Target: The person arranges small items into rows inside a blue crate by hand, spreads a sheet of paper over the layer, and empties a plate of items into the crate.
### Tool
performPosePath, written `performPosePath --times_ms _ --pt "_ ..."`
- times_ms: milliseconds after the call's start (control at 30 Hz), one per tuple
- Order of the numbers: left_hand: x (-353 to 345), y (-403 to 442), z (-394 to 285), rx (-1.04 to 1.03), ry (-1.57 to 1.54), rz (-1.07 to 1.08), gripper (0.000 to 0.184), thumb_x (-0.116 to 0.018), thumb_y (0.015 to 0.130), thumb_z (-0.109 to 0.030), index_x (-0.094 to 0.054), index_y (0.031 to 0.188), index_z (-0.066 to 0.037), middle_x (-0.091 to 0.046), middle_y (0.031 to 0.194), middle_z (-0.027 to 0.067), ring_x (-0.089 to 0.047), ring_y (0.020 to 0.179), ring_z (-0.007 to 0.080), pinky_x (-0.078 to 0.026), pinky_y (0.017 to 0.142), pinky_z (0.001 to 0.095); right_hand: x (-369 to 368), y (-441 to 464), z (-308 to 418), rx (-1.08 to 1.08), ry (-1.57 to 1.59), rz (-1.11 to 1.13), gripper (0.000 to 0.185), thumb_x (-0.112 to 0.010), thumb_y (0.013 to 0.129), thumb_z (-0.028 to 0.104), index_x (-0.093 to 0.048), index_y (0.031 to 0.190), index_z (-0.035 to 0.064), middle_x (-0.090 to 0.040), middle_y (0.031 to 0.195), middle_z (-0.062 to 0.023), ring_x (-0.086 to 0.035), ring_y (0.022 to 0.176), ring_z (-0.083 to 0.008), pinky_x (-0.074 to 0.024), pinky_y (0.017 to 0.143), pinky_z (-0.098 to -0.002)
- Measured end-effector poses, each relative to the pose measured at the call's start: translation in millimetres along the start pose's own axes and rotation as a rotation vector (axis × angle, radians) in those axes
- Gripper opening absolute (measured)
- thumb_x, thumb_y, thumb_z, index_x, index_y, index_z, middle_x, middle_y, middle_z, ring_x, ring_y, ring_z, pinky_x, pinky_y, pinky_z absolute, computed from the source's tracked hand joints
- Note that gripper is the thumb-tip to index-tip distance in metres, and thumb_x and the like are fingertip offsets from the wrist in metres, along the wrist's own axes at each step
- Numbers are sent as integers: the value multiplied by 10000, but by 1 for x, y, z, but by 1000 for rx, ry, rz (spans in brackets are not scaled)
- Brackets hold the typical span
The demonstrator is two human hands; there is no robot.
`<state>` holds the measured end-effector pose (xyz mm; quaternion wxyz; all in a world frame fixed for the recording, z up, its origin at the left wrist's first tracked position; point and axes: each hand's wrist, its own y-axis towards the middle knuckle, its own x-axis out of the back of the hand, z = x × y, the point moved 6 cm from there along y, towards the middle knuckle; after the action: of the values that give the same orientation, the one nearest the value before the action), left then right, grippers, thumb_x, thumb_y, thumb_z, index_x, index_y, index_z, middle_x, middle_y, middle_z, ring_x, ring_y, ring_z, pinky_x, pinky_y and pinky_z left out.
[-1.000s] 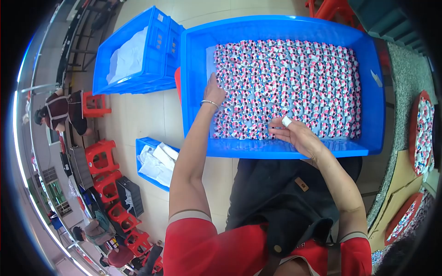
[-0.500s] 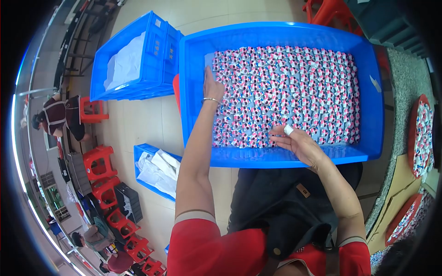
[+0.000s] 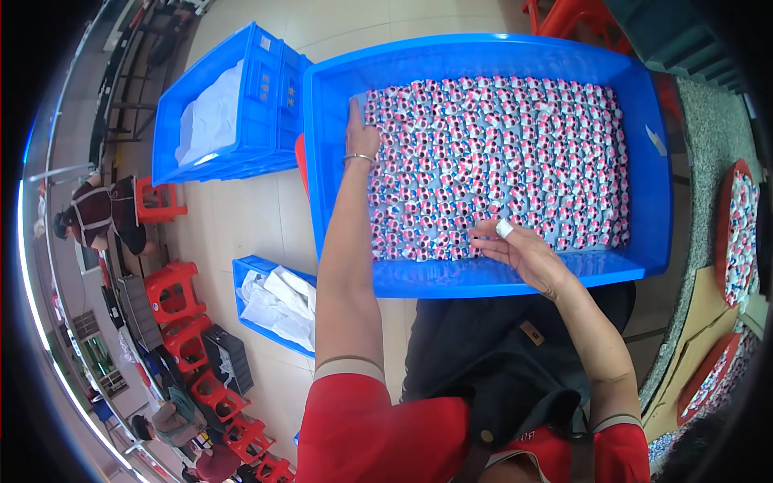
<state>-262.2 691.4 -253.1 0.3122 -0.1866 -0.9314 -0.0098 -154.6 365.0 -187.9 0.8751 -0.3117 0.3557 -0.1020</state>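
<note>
A large blue plastic bin point(image 3: 486, 278) stands before me. Rows of small figures in white, pink and blue, with dark round eye-like spots point(image 3: 491, 161), cover a pale sheet point(image 3: 361, 109) inside it. My left hand point(image 3: 362, 138), with a bangle at the wrist, is at the bin's left inner side, fingers stretched forward along the sheet's edge; its palm side is hidden. Over the near rows is my right hand point(image 3: 522, 253), fingers apart and slightly bent, with white tape around one digit. Nothing shows in it, and I cannot tell whether its fingertips touch the figures.
Stacked blue crates point(image 3: 274, 105) with white sheeting stand at left, a smaller blue crate point(image 3: 278, 310) below them. Red trays of small pieces point(image 3: 737, 241) lie on the right-hand counter. Red stools point(image 3: 173, 294) and seated people point(image 3: 105, 209) are farther left.
My left hand has slid farther forward along the bin's left side. My right hand is nearly where it was. The view has shifted slightly.
</note>
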Motion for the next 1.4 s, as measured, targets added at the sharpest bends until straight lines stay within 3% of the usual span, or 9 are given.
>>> performPosePath --times_ms 133,233,400,500,600,1000,1133,1233,1400 --pt "0 -2 -7 -82 99 27 685 -429 696 25 -322 1372 -4 -411 1338 266 -412 1236 379 -347 1018 372 0 -1 -1 14 4 -5 425 -406 978 319 -467 1255 3 -506 1252 -131 -515 1157 -222 -396 989 -335" --pt "18 -10 -23 -272 162 -143 618 -433 671 77 -425 1285 13 -472 1253 240 -465 1163 378 -369 999 373 -14 -8 22 262 -141 53 333 -435 963 225 -541 1210 27 -562 1128 -72 -549 1027 -166 -417 931 -300" --pt "31 -21 -17 -277 137 -183 563 -422 676 97 -501 1225 -4 -509 1204 203 -501 1114 353 -400 956 362 -139 -80 112 698 -15 684 180 -520 865 120 -650 922 10 -529 961 -92 -512 887 -181 -393 800 -274" --pt "35 -23 -22 -323 166 -217 530 -405 685 109 -531 1187 -7 -529 1173 194 -514 1096 342 -409 944 361 -198 -121 123 561 432 1145 221 -496 862 104 -653 993 21 -511 1089 -121 -489 925 -208 -405 799 -271" --pt "36 -24 -25 -360 114 -252 496 -394 697 119 -549 1152 -5 -547 1124 189 -532 1065 318 -419 932 369 -223 -137 128 192 795 1275 332 -410 878 90 -638 1111 27 -479 1192 -130 -433 993 -224 -375 849 -277" --pt "43 -29 -35 -327 73 -241 519 -381 678 117 -554 1149 -19 -552 1096 178 -547 1043 299 -436 906 369 -216 -138 122 301 701 1366 282 -445 832 16 -644 1028 51 -464 1176 -132 -451 1054 -244 -367 897 -324" --pt "34 -11 -32 -454 237 -190 517 -410 656 122 -570 1126 -22 -539 1107 196 -538 1015 335 -440 883 382 -195 -125 131 616 353 1216 274 -456 817 -9 -647 1001 59 -458 1170 -133 -456 1074 -250 -365 913 -340" --pt "16 8 -25 -572 440 -148 551 -500 624 86 -588 1143 -77 -533 1032 184 -524 944 368 -444 856 410 -153 -97 121 850 -234 701 288 -473 792 -36 -640 1004 65 -470 1158 -134 -473 1070 -267 -373 913 -354" --pt "-2 17 -33 -392 717 -63 584 -584 646 -11 -583 1204 -183 -498 989 128 -497 937 311 -457 795 397 -63 -86 65 1015 -1185 -177 476 -524 615 -137 -622 1037 59 -552 1031 -123 -534 962 -308 -451 833 -387"
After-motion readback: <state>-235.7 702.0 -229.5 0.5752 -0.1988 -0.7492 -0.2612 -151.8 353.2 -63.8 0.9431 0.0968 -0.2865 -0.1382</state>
